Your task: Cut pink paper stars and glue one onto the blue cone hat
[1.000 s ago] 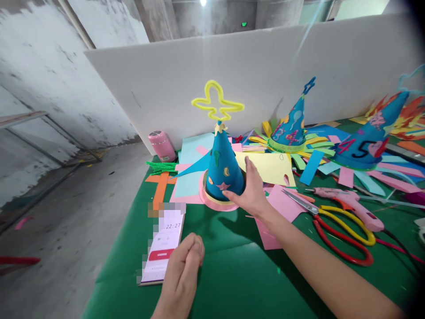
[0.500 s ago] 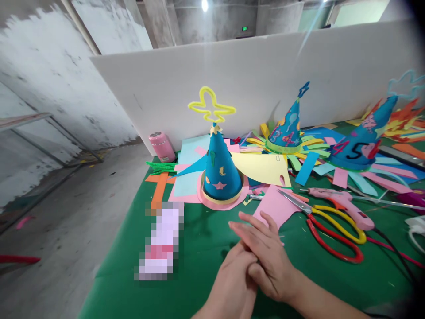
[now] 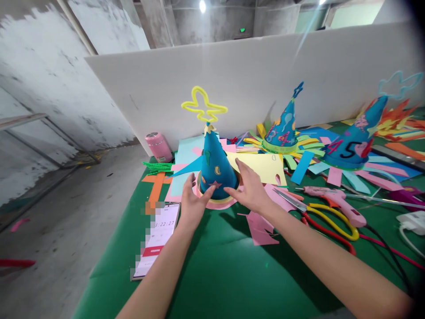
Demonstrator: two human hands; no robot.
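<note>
A blue cone party hat with a pink brim and a yellow pipe-cleaner star on top stands on the green table. My left hand reaches its left side, fingers spread, touching the brim. My right hand is on the hat's right side, fingers stretched out against the base. Neither hand grips anything.
A phone lies at the front left. Pink paper scraps, red-and-yellow scissors and a pink glue gun lie to the right. Two more blue hats stand further back on coloured strips. A pink cup and white board are behind.
Both hands, pressed together near the front half a second ago, have moved forward and apart to either side of the blue hat.
</note>
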